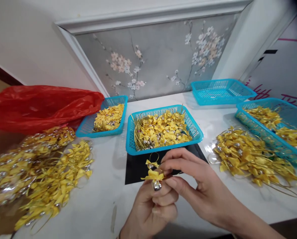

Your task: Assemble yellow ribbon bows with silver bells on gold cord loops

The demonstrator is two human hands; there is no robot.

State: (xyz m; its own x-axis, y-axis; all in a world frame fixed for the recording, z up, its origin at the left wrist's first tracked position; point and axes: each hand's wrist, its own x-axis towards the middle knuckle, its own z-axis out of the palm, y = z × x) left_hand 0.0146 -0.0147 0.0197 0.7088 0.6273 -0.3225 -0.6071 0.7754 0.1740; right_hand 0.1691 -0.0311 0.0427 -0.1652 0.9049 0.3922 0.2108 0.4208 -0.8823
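My left hand is closed around a yellow ribbon bow with a silver bell, which sticks out above the curled fingers. Over it, my right hand has its thumb and fingers pinched at the bow's right side, on what looks like its gold cord; the fingertips partly hide it. Just beyond, a second small yellow bow with a thin gold loop shows above the first. Both hands are in front of a blue basket full of similar bows and bells, with a black mat beneath its front.
Bow-and-bell piles lie at left and right. A red plastic bag overlaps a blue basket at back left. Two more blue baskets, one at the back right and one at the far right, stand near the wall.
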